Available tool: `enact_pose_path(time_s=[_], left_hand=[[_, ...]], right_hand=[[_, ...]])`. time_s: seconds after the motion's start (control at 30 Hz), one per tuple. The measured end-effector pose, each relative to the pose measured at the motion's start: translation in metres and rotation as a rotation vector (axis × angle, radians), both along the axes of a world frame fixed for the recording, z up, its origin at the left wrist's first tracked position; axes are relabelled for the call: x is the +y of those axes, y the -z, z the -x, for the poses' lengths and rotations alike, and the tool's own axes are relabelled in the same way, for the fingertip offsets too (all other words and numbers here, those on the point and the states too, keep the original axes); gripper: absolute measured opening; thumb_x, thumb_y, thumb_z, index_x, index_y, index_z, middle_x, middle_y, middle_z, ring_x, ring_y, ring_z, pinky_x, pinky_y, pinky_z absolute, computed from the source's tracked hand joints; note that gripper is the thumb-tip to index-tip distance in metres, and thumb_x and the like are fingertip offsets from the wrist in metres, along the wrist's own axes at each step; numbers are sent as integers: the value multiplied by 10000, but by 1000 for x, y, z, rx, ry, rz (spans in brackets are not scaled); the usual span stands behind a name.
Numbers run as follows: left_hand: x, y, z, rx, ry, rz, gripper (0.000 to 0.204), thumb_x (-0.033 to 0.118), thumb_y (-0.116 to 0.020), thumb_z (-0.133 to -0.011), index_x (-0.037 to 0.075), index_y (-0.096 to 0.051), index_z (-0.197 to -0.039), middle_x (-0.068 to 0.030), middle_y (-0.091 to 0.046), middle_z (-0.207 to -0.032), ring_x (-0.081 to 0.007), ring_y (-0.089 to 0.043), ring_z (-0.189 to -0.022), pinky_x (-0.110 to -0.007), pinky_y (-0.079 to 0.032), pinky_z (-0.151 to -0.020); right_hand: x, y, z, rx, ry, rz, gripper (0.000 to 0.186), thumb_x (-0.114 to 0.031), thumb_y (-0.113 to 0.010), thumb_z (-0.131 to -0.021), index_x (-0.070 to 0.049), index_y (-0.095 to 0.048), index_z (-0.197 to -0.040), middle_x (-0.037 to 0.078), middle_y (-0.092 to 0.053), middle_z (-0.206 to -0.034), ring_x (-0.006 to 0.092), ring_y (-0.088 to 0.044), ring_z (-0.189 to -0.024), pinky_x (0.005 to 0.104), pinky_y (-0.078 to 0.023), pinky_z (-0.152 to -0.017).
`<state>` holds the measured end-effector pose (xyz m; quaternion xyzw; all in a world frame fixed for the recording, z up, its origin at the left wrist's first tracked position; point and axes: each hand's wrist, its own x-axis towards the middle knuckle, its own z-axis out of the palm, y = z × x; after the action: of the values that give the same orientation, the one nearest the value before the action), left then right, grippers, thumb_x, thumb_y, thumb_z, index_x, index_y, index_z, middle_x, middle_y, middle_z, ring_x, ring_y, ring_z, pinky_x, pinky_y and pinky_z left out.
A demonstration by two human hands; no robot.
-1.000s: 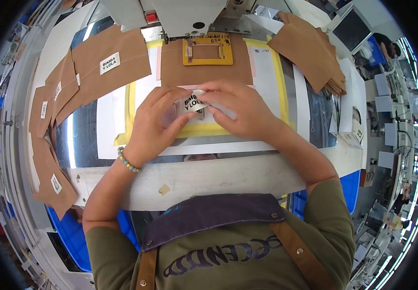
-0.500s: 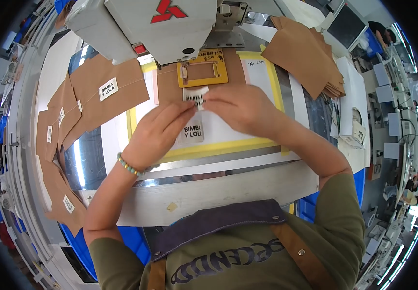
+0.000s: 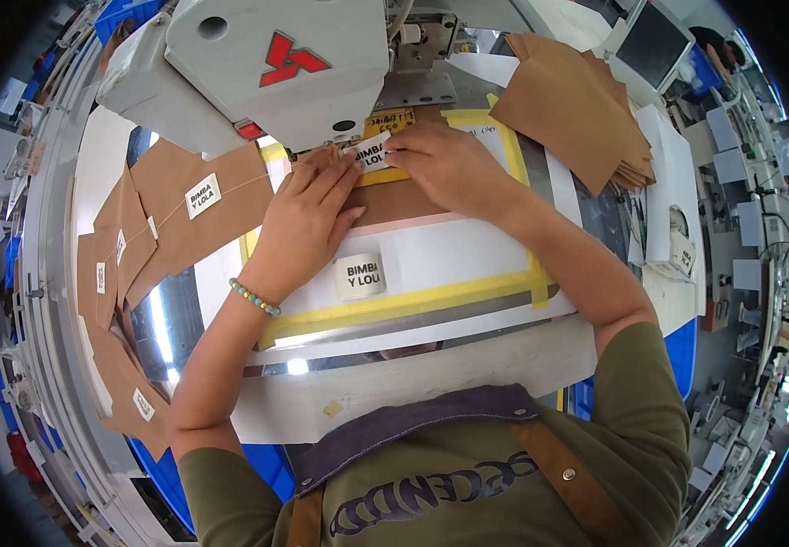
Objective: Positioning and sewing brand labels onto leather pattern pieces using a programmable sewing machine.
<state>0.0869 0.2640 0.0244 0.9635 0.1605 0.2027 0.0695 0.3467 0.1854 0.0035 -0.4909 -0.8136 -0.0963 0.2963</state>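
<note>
A white fabric label [image 3: 373,153] with dark print lies over the window of a yellow frame [image 3: 387,177], under the head of a sewing machine [image 3: 276,68]. My right hand [image 3: 454,171] is closed at the label's right end, thumb and fingertips together. My left hand [image 3: 299,223] rests its stretched fingertips at the left end, thumb apart and holding nothing. Beneath the frame, a brown piece of material [image 3: 404,202] shows its near edge. Nearer to me, a small pile of similar labels [image 3: 359,278] sits on the white sheet [image 3: 449,248] bordered with yellow tape.
Brown pieces bearing labels [image 3: 247,196] trail off to the left, joined by a thread. At the right rises a stack of plain brown pieces [image 3: 563,114]. A screen [image 3: 653,50] stands at the back right, and a white box [image 3: 680,255] is on the right side.
Both hands have moved forward with the label, from the white sheet to the yellow frame. The left thumb has parted from its fingers. The brown piece and frame have shifted nearer to me.
</note>
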Motion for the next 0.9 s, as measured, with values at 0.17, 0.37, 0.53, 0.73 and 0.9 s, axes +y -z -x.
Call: enact_pose_path(time_s=[0.17, 0.37, 0.53, 0.73, 0.9], left_hand=[[2, 2, 2, 69, -30, 21, 589, 199, -775, -948, 31, -619, -1491, -99, -577, -1594, -368, -489, -1478, -472, -442, -1224], [4, 2, 7, 102, -8, -8, 611, 249, -744, -989, 70, -576, -1549, -93, -520, -1655, -374, -465, -1507, -485, -411, -1246], [5, -2, 6, 117, -6, 51, 563, 258, -731, -1003, 67, -588, -1514, -84, -502, -1673, -378, -448, -1522, -491, -402, -1252], [9, 1, 7, 107, -4, 90, 536, 241, -731, -1002, 47, -592, -1483, -92, -500, -1668, -375, -426, -1541, -485, -384, -1260], [8, 3, 8, 49, 10, 66, 508, 252, -719, -1007, 15, -610, -1443, -132, -564, -1579, -382, -467, -1497, -491, -400, -1238]], right_hand=[[-5, -13, 4, -10, -19, 70, 185, -95, -733, -878, -44, -799, -1043, 65, -770, -1146, 269, -700, -1129, 408, -589, -984], [-9, -21, -5, 9, 4, 121, 182, -122, -706, -955, -70, -816, -1090, 62, -770, -1286, 263, -643, -1296, 408, -554, -1074], [-11, -26, -11, -5, -6, 197, 194, -148, -699, -971, -77, -814, -1110, 63, -753, -1337, 272, -636, -1312, 411, -544, -1094], [-9, -24, -11, 56, -29, 213, 211, -142, -703, -965, -75, -804, -1138, 61, -757, -1324, 273, -638, -1305, 403, -549, -1086], [-10, -32, -15, -179, -39, 201, 247, -118, -714, -925, -26, -795, -1139, 78, -752, -1312, 276, -645, -1309, 405, -552, -1085]])
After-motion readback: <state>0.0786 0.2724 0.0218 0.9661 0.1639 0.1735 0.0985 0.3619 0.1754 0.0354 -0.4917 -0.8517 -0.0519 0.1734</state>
